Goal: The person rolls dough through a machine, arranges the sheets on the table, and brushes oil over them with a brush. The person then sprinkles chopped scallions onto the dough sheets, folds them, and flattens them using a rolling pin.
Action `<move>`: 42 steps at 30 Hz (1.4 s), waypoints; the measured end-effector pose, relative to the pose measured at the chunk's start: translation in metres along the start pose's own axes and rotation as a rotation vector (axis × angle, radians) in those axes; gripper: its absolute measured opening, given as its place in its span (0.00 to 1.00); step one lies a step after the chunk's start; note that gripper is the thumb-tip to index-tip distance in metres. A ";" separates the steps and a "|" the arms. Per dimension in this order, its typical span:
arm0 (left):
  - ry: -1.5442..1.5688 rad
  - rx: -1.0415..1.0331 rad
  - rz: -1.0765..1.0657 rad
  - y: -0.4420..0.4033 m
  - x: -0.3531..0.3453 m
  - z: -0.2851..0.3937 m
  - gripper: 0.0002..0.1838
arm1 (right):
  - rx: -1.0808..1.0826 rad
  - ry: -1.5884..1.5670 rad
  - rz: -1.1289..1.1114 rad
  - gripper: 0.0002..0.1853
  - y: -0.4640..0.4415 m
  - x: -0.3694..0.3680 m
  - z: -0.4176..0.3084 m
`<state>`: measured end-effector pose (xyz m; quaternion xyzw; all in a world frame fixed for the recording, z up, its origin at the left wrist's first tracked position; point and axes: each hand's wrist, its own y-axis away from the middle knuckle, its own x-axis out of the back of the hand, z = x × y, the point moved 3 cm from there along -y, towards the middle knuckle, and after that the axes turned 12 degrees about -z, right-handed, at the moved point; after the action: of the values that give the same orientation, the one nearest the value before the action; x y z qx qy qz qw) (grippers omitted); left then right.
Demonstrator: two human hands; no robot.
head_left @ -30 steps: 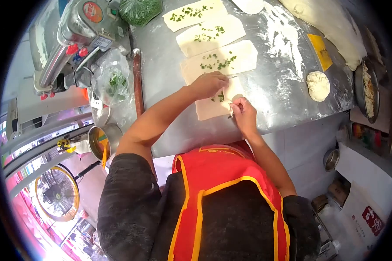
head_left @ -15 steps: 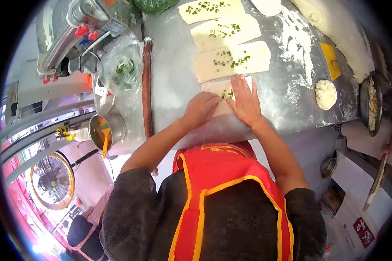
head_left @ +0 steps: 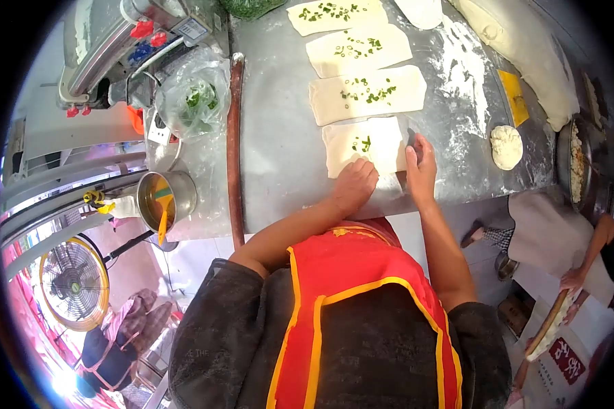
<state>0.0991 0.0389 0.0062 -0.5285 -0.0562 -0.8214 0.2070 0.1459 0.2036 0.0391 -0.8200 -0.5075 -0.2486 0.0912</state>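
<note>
The nearest dough sheet (head_left: 341, 151) lies on the metal table, with a few chopped green onions on it. My left hand (head_left: 357, 184) rests at its lower edge, fingers curled and pressed together on the dough; the fingertips are partly hidden. Beside the sheet's right edge is my right hand (head_left: 421, 167), its thumb and fingers apart, with nothing visible held. A dark patch, too unclear to name, shows by its fingertips. Beyond lie a second sheet (head_left: 324, 99), a third sheet (head_left: 324, 54) and a fourth sheet (head_left: 307, 22), all with green onions.
A wooden rod (head_left: 235, 150) lies left of the sheets, near a bag of greens (head_left: 184, 102) and a metal pot (head_left: 186, 199). At right are a dough ball (head_left: 506, 147), a yellow scraper (head_left: 513, 97) and a dough mass (head_left: 525, 58). A co-worker's hand (head_left: 574, 278) holds a stick.
The nearest sheet now lies more uncovered. My left hand has moved to its lower edge, and my right hand has come off it to the right. A co-worker has appeared at right.
</note>
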 end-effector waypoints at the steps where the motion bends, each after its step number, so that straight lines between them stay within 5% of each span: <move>1: -0.003 0.009 -0.013 0.002 -0.005 -0.002 0.03 | 0.004 0.015 -0.008 0.20 0.003 0.001 0.002; 5: 0.118 0.180 0.207 -0.001 0.051 -0.001 0.02 | 0.007 0.084 -0.014 0.19 0.005 0.000 0.002; 14: 0.207 0.351 0.225 0.009 0.065 -0.039 0.05 | -0.465 -0.027 -0.297 0.21 -0.038 -0.021 0.023; 21: 1.112 0.586 0.230 0.023 0.054 -0.024 0.13 | -0.119 0.050 -0.363 0.12 -0.010 -0.043 -0.066; 24: 1.051 0.769 0.123 0.029 0.072 -0.030 0.15 | -0.142 -0.338 -0.419 0.11 0.000 -0.075 -0.078; 27: 0.561 0.730 0.263 0.042 0.063 -0.052 0.16 | 0.165 0.058 -0.330 0.13 0.000 -0.078 -0.072; 30: 0.666 0.877 0.188 0.052 0.058 -0.062 0.20 | 0.408 0.323 -0.316 0.18 -0.001 -0.080 -0.085; 36: 0.820 0.915 0.149 0.055 0.061 -0.074 0.17 | 0.457 0.732 -0.587 0.28 -0.017 -0.112 -0.075; 42: 0.838 0.932 0.054 0.048 0.058 -0.070 0.16 | 0.464 0.744 -0.612 0.30 -0.021 -0.108 -0.055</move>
<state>0.0385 -0.0433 0.0216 -0.0170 -0.3090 -0.8426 0.4407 0.0715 0.1067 0.0300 -0.4493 -0.6982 -0.4191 0.3673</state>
